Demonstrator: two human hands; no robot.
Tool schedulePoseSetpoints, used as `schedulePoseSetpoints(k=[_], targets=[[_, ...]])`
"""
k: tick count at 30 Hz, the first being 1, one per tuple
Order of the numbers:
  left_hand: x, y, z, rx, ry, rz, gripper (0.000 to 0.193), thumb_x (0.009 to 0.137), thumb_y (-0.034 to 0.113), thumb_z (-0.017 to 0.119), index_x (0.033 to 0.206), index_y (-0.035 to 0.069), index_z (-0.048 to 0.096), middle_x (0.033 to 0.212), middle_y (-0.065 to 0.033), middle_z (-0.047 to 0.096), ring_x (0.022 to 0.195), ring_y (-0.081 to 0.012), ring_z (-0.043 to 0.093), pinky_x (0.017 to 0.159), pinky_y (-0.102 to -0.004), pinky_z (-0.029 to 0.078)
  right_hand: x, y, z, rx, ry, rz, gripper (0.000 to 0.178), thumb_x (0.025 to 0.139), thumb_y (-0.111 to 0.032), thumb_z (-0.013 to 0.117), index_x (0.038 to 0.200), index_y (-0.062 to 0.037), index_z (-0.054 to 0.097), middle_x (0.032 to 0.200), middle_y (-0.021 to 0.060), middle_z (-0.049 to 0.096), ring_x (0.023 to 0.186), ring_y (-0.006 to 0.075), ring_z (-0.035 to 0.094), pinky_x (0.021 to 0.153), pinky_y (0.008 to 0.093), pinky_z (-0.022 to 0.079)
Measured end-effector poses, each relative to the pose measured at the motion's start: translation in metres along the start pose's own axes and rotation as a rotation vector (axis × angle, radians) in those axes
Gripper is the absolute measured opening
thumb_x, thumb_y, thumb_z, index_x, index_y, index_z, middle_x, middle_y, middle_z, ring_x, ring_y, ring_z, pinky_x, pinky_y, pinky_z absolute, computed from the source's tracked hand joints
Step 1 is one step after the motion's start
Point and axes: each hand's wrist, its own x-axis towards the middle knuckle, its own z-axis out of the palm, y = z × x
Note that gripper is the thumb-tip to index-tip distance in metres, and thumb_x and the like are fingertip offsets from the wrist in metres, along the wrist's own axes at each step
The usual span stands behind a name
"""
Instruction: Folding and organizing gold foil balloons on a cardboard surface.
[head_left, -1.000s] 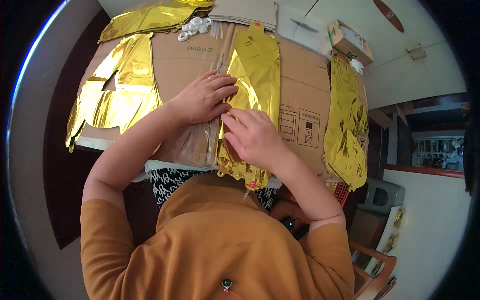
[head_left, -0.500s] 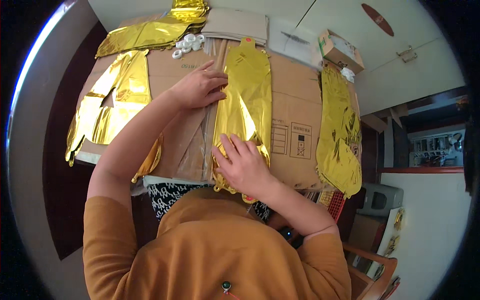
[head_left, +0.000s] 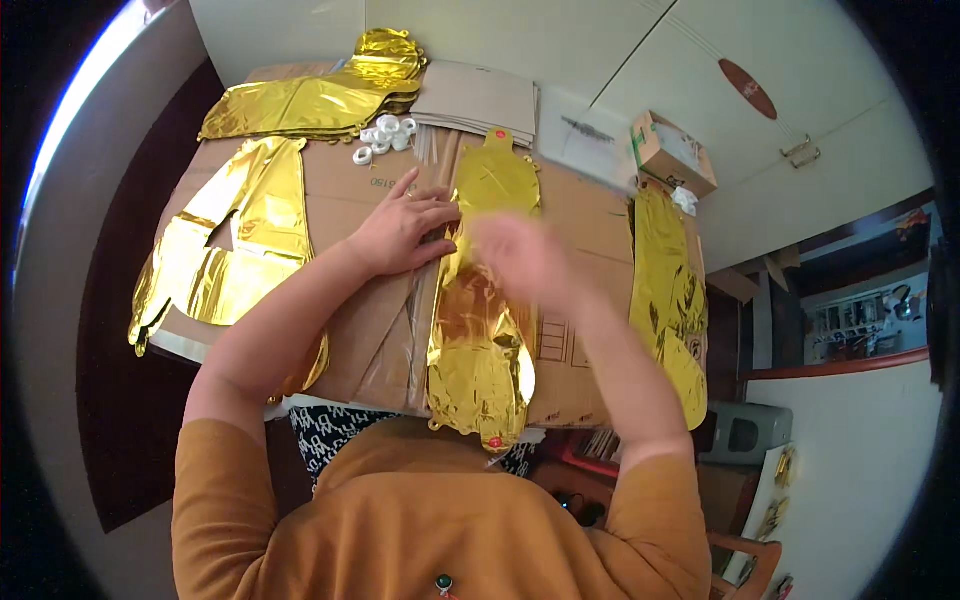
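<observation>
A long flat gold foil balloon (head_left: 478, 385) lies lengthwise before me on flattened cardboard, with small tabs at its far and near ends. My left hand (head_left: 408, 230) is open, its fingers spread and fingertips touching the balloon's left edge. Over the upper middle of the balloon is my right hand (head_left: 525, 258). It is smeared by motion, so its fingers and any contact with the foil cannot be made out.
An A-shaped gold foil balloon (head_left: 270, 200) lies at the left, another gold foil piece (head_left: 660, 270) at the right. Toward the back are stacked gold foil (head_left: 290, 108), white rings (head_left: 365, 155), grey-brown sheets (head_left: 475, 98) and a small carton (head_left: 672, 155). Cardboard (head_left: 585, 215) covers the table.
My right hand has moved from the balloon's near end up toward its middle. The left hand stays at the balloon's left edge. The whole view has shifted slightly.
</observation>
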Motion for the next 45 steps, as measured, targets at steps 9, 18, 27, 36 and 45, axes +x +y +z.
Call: schedulePoseSetpoints(k=[9,18,27,36,45], targets=[[0.000,0.001,-0.007,-0.104,-0.051,0.003,0.039,0.090,0.039,0.073,0.115,0.010,0.066,0.127,-0.0095,0.067,0.133,-0.0280,0.055,0.121,-0.0633,0.019,0.212,0.156,-0.066,-0.361,0.429,0.807,0.061,0.075,-0.047,0.084,0.108,0.0025,0.074,0.099,0.0156,0.076,0.087,0.0275,0.072,0.082,0.0403,0.056],[-0.001,0.000,-0.005,-0.099,-0.045,0.013,0.042,0.085,0.040,0.077,0.113,0.012,0.065,0.133,-0.0088,0.062,0.133,-0.0271,0.053,0.120,-0.0628,0.023,0.232,0.238,-0.092,-0.285,0.557,0.866,0.023,0.077,-0.019,0.085,0.072,-0.0021,0.070,0.067,0.0074,0.066,0.059,0.0188,0.061,0.055,0.0408,0.048],[0.001,0.005,-0.006,-0.066,-0.001,0.035,0.041,0.087,0.042,0.074,0.110,0.010,0.068,0.129,-0.0085,0.061,0.128,-0.0261,0.055,0.120,-0.0589,0.028,0.193,0.199,-0.109,0.180,0.597,0.738,0.023,0.083,-0.018,0.077,0.071,-0.0067,0.062,0.062,0.0032,0.056,0.051,0.0159,0.049,0.046,0.0373,0.037],[0.006,0.007,-0.003,-0.055,-0.004,0.037,0.042,0.088,0.043,0.072,0.114,0.010,0.068,0.125,-0.0091,0.061,0.124,-0.0269,0.057,0.120,-0.0564,0.029,0.208,0.212,-0.097,0.259,0.613,0.800,0.024,0.089,-0.018,0.075,0.074,-0.0049,0.061,0.062,0.0040,0.055,0.052,0.0163,0.048,0.046,0.0356,0.035],[-0.003,0.005,-0.007,-0.045,-0.014,0.000,0.045,0.089,0.045,0.071,0.117,0.009,0.068,0.127,-0.0102,0.061,0.125,-0.0273,0.057,0.120,-0.0554,0.030,0.191,0.157,-0.081,-0.414,0.717,0.651,0.024,0.091,-0.020,0.058,0.102,-0.0059,0.074,0.106,0.0192,0.073,0.098,0.0417,0.069,0.086,0.0500,0.055]])
